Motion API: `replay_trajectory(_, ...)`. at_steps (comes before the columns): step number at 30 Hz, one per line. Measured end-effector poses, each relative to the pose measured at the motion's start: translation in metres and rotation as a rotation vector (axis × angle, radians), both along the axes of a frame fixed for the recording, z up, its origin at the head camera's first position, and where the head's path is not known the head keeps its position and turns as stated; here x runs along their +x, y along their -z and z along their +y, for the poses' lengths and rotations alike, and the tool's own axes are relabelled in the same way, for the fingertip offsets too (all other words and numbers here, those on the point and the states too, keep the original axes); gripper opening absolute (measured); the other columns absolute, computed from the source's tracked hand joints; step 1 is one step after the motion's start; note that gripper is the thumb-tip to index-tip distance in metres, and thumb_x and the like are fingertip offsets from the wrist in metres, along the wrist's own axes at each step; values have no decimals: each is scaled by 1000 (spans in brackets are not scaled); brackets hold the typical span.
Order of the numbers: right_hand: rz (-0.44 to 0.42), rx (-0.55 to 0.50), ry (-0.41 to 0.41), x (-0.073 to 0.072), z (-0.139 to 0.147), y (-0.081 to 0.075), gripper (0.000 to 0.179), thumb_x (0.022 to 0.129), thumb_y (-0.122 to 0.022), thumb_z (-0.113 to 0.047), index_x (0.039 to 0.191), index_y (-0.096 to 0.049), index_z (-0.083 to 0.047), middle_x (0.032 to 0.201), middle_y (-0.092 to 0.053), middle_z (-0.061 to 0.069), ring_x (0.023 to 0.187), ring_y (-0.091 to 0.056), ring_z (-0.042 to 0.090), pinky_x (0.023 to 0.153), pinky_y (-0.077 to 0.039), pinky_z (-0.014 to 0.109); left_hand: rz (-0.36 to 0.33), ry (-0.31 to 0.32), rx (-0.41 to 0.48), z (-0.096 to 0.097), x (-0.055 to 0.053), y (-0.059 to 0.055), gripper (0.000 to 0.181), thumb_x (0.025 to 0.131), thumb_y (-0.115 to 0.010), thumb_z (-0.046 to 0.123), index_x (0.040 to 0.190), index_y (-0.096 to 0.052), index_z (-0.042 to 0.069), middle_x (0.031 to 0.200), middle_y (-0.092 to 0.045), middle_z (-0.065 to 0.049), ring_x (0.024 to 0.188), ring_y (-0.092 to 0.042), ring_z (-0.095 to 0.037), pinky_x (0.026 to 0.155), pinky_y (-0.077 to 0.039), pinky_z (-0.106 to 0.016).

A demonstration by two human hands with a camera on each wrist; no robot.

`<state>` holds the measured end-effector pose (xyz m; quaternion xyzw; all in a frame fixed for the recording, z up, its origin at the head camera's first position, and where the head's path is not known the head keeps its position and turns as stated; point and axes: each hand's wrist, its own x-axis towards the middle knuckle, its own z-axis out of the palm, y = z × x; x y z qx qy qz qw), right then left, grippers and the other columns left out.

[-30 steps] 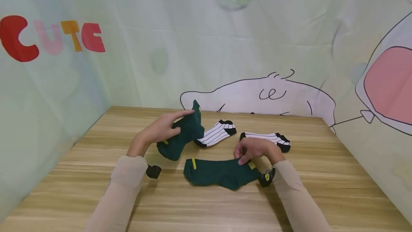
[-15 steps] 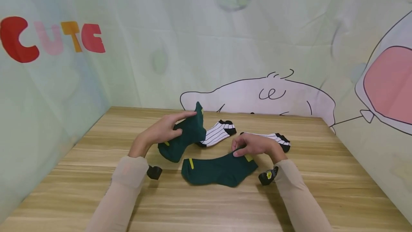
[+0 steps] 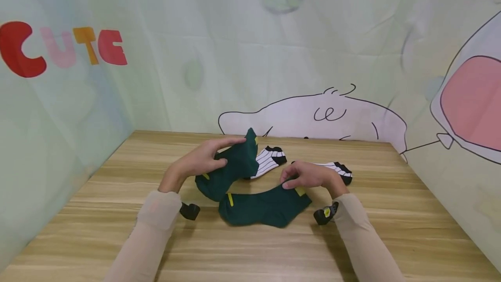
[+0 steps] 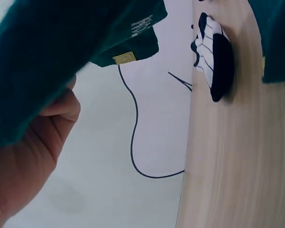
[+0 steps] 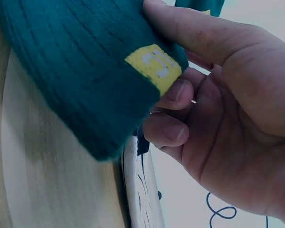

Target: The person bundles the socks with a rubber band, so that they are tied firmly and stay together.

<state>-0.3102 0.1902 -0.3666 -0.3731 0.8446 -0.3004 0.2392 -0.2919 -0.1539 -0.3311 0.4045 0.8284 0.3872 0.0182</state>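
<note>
Your left-side green sock (image 3: 238, 162) is held raised, its lower end just beside the other one; whether they touch, you can't tell from here. Your right-side green sock (image 3: 256, 208) stretches across the tabletop (image 3: 250, 256) in front of you, its tagged end lifted and the far end low.

You have each of them in one of your hands: your left hand (image 3: 203, 158) grips the raised sock between thumb and fingers, and your right hand (image 3: 307, 175) pinches the other beside its yellow tag (image 5: 155, 69). So taking hold of the green pair looks done; the two are not yet laid one on the other, nor folded together.

Beyond them, the nearer-left striped sock (image 3: 268, 162), partly covered by the raised green one, and the right striped sock (image 3: 337, 169), partly behind your right hand, lie apart from each other and in neither hand, so that pair looks unjoined too. No basket, box or other container shows in your views, so nothing is stowed in one.
</note>
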Motion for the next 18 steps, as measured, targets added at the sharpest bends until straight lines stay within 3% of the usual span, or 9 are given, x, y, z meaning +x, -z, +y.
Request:
replay_trajectory(8, -11, -4, 5, 1, 0, -2, 14, 99, -64, -16, 107, -71, -7, 102, -69, -3, 100, -60, 15, 96, -46, 36, -2, 23, -2, 7, 5, -5, 66, 91, -54, -11, 152, -43, 12, 157, -39, -6, 145, -34, -25, 114, -31, -48)
replay_trajectory(18, -20, -21, 1, -1, 1, -2, 15, 100, -62, -14, 110, -70, -6, 104, -70, -2, 101, -61, 14, 95, -47, 34, -42, 116, 49, 12, 9, -9, 64, 91, -52, -12, 151, -44, 8, 156, -42, -5, 142, -38, -23, 113, -33, -49)
